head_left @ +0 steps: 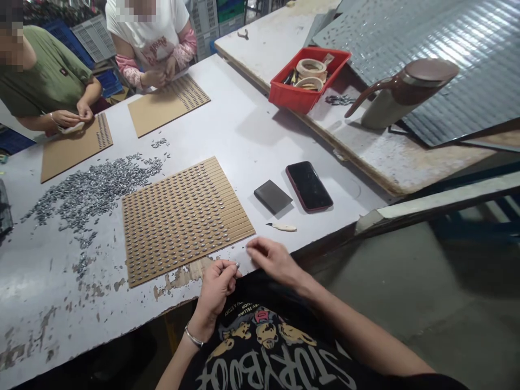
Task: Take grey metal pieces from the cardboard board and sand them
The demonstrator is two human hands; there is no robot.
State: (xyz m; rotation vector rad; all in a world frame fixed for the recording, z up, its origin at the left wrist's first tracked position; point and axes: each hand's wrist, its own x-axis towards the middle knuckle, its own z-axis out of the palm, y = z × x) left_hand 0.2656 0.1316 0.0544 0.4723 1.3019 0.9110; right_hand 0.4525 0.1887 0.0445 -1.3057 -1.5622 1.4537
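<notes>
My left hand (218, 281) is at the table's near edge, with thumb and fingers pinched on a small shiny metal piece (238, 265). Just to its right is my right hand (273, 260), its fingers curled together over the edge. Whether anything lies between those fingertips is too small to make out. Beyond both hands lies a brown grooved cardboard board (239, 216), set with many rows of small metal pieces; the grooves along its right side hold none. A heap of loose metal pieces (101, 184) spreads to the left of the board.
A white-handled knife (282, 227), a dark flat block (273, 197) and a phone (309, 186) lie right of the board. Farther off are a red bin (294, 100) with tape rolls and a lidded jug (406, 92). Two people work at other boards (152, 114) across the table.
</notes>
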